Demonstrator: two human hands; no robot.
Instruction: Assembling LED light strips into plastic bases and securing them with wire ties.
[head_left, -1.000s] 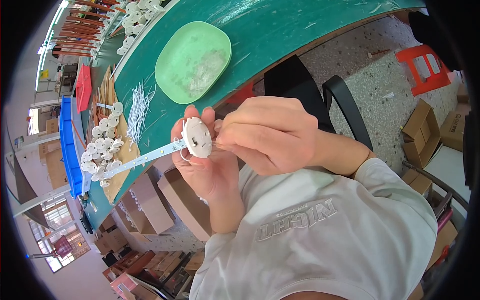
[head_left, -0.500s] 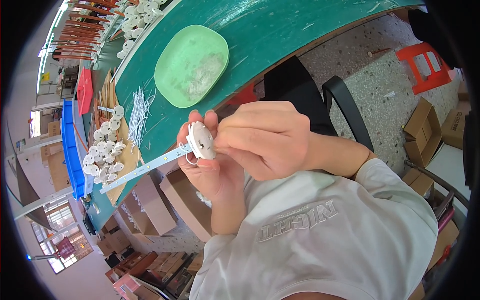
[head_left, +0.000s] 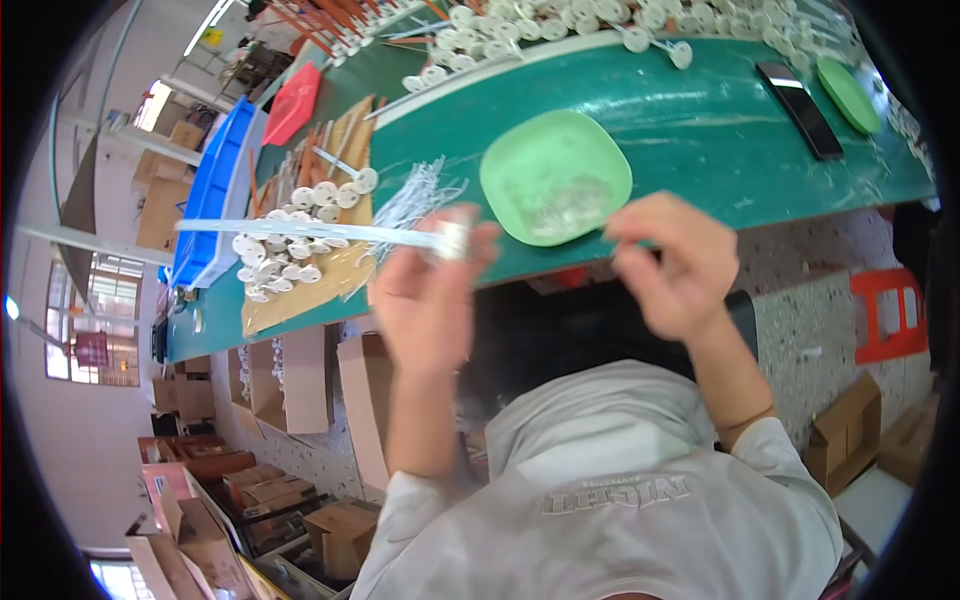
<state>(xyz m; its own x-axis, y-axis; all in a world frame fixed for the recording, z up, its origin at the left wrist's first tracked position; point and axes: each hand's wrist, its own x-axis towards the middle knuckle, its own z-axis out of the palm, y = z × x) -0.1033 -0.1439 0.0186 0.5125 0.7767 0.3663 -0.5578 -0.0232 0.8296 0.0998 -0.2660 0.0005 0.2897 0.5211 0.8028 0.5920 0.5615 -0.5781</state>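
Note:
My left hand [head_left: 425,290] grips a white plastic part with a round disc head [head_left: 455,240] and a long thin stem [head_left: 300,230] that points left over the bench. My right hand [head_left: 672,262] is apart from it, blurred, fingers loosely curled and holding nothing that I can make out, just below a light green square dish [head_left: 515,160] with small clear pieces in it. A pile of the same white disc parts [head_left: 285,255] lies on a brown cardboard sheet [head_left: 345,275] left of my left hand, beside a bundle of thin white stems [head_left: 410,200].
The green bench [head_left: 700,130] carries a black phone [head_left: 800,108], a second green dish [head_left: 850,92], a red tray [head_left: 295,105] and a blue bin [head_left: 215,200]. More white disc parts [head_left: 560,22] line the far edge. Cardboard boxes [head_left: 290,380] and a red stool [head_left: 890,315] stand on the floor.
My hands have separated: the right hand let go of the disc and moved right toward the green dish. The left hand keeps the part, now swung up over the bench edge.

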